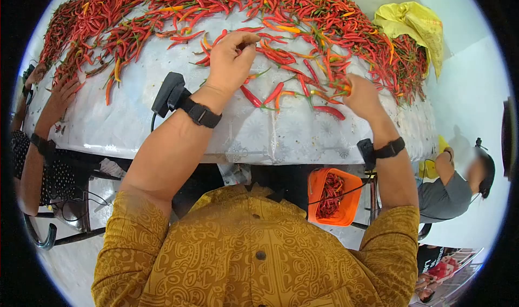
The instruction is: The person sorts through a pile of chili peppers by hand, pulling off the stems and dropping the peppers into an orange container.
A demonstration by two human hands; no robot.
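My left hand [230,63] is over the near edge of the chilli peppers, thumb and fingertips closed in a pinch. Whatever may be between those fingertips is too small to make out. To the right, my right hand [363,97] is closed on a few chilli peppers [339,86], whose green stems show at the fingers. Between and below the hands, several loose red chillies [251,96] lie on the pale patterned table cover [227,136]. A large heap of red and orange chillies [319,9] spreads across the far side.
A yellow sack [413,23] rests against the heap at right. Below the table edge, an orange basket [354,201] contains red chillies. At left, a co-worker's hand [64,97] touches the heap. Another person [451,190] is at the right. Black devices are strapped to my wrists.
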